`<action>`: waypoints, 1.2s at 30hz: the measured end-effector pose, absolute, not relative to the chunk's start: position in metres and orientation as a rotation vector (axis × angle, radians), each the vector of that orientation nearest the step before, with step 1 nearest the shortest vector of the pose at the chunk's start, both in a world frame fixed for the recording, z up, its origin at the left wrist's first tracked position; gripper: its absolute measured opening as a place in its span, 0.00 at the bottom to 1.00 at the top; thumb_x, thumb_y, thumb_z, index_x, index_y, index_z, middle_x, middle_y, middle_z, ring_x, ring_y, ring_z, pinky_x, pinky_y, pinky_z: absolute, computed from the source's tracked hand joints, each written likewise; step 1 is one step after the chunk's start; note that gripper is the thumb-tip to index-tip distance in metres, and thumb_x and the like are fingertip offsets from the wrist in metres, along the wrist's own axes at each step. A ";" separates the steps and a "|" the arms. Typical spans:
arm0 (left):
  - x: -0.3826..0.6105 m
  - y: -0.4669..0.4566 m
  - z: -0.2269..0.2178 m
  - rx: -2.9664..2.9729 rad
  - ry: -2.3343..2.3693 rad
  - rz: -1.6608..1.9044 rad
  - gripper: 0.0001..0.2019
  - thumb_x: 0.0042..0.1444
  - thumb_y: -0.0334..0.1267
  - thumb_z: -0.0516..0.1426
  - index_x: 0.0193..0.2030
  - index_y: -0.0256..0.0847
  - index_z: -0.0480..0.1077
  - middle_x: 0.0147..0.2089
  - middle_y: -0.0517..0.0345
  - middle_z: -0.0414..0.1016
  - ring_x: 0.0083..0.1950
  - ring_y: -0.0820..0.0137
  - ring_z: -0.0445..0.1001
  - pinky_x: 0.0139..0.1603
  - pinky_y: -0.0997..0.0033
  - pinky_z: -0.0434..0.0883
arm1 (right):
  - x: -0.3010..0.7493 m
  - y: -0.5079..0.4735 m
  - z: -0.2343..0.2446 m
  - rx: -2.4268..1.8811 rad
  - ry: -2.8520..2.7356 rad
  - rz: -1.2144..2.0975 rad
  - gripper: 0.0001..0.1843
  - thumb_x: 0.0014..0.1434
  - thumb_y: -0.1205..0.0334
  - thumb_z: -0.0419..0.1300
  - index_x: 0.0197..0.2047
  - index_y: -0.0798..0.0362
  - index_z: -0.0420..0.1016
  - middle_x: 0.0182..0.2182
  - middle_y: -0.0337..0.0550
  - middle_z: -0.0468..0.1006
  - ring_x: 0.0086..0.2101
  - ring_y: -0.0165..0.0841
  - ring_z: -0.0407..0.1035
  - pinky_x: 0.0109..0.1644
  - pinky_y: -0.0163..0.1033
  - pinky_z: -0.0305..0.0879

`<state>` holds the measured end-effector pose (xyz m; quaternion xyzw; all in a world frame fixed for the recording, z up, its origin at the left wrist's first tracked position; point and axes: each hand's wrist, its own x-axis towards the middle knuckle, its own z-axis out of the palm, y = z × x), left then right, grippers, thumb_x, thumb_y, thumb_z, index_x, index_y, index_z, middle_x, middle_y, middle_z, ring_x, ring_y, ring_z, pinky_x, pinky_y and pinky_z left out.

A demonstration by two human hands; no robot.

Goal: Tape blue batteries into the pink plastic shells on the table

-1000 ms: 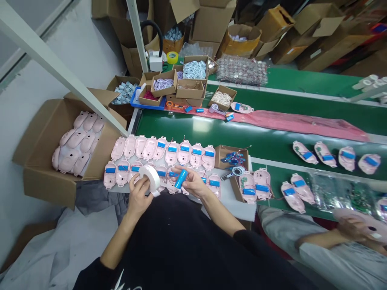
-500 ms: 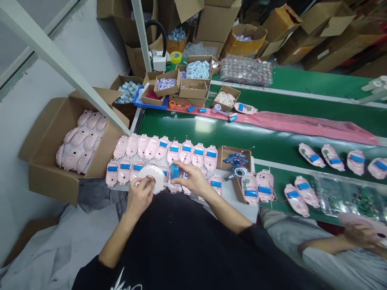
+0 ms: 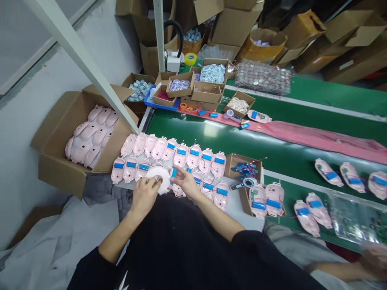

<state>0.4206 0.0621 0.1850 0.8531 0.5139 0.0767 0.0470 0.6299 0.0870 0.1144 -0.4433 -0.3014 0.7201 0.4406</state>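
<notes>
A green counter is stretching across a stockroom crowded with cardboard boxes. In the head view, your left hand is gripping a white tape roll, its fingers clamped on the rim. Your right hand is pinching a blue battery just beside the roll (mostly hidden by the fingers), above two rows of pink shells. A co-worker's hand is blurring at lower right.

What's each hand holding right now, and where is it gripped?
Left hand grips the white tape roll at its near rim. Right hand pinches a blue battery by its lower end, mostly hidden.
</notes>
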 end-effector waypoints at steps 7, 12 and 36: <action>0.399 0.070 0.165 2.481 1.638 0.238 0.23 0.58 0.29 0.60 0.61 0.49 0.75 0.50 0.49 0.80 0.45 0.56 0.68 0.45 0.55 0.68 | 0.606 0.182 0.054 -1.218 -0.542 1.423 0.33 0.54 0.46 0.72 0.59 0.48 0.73 0.54 0.50 0.81 0.57 0.43 0.75 0.60 0.51 0.73; 0.339 0.058 0.147 2.351 1.809 0.283 0.19 0.59 0.33 0.61 0.57 0.44 0.78 0.48 0.47 0.79 0.47 0.56 0.68 0.51 0.55 0.68 | 0.599 0.294 0.012 -1.727 -1.418 1.206 0.31 0.61 0.53 0.69 0.65 0.51 0.71 0.55 0.53 0.81 0.58 0.45 0.74 0.63 0.47 0.68; 0.235 0.090 0.110 2.186 1.944 0.673 0.17 0.60 0.40 0.63 0.55 0.38 0.74 0.58 0.41 0.78 0.63 0.51 0.71 0.74 0.42 0.56 | 0.520 0.339 0.006 -2.240 -2.424 1.016 0.28 0.66 0.68 0.63 0.68 0.61 0.67 0.58 0.67 0.76 0.58 0.47 0.72 0.61 0.46 0.67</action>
